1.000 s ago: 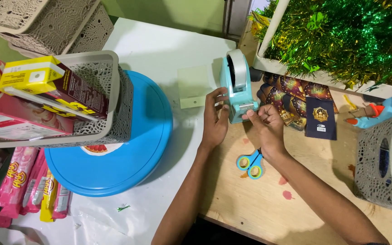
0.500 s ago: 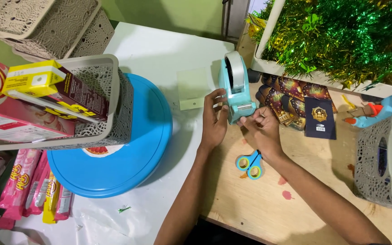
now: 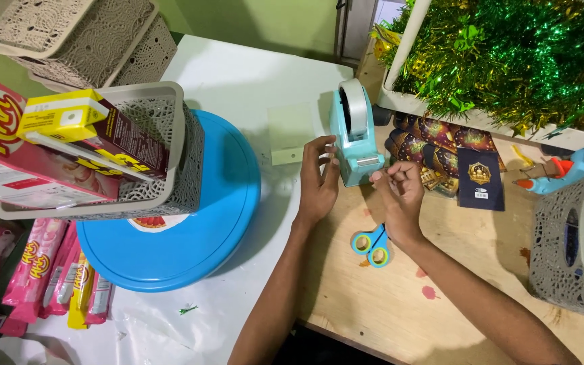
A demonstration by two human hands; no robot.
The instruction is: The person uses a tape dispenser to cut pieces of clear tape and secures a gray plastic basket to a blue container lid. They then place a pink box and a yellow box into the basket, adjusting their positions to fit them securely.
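Teal tape dispenser [image 3: 354, 145]; blue-green scissors [image 3: 372, 245]; blue round lid [image 3: 190, 236].

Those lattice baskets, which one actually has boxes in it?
The grey basket standing on the blue round lid; it holds snack boxes.

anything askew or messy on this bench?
Yes. The grey lattice basket sits tilted on the blue round lid, with boxes poking out sideways. Reddish stains mark the wooden board. The left hand steadies the tape dispenser, upright.
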